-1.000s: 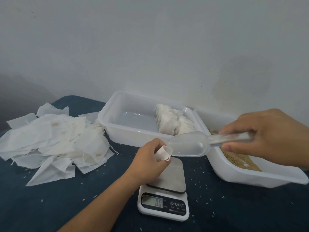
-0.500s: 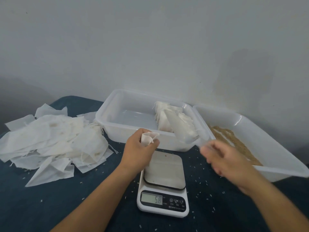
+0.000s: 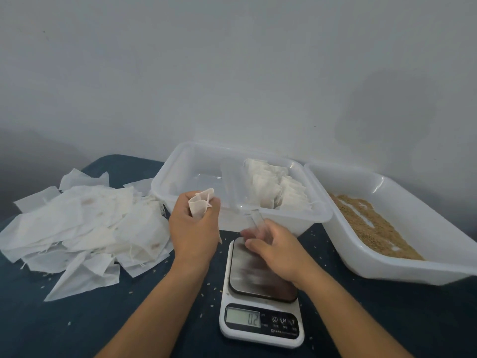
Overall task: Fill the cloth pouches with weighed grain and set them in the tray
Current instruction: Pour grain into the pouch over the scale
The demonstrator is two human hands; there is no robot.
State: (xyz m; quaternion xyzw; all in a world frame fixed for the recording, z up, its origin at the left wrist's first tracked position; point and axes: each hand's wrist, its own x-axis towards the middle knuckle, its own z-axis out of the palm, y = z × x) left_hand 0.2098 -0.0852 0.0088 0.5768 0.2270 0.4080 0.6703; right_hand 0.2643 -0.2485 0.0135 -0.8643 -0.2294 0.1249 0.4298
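White pouch: 1 small white cloth pouch [image 3: 200,204] gripped in the curled fingers of the left hand [image 3: 194,228], raised in front of the clear plastic tray [image 3: 313,218].
Right hand: right hand [image 3: 277,248] above the white digital scale [image 3: 260,293], fingers clenched round the handle of 1 clear plastic scoop [image 3: 233,188], blurred, bowl up over the tray.
Tray: filled pouches [image 3: 276,188] stacked at its right end; number unclear.
Grain: brown grain [image 3: 371,226] in 1 white tub [image 3: 413,202], right.
Empty pouches: loose pile [image 3: 85,228], left.
Scale: reads 0.2.
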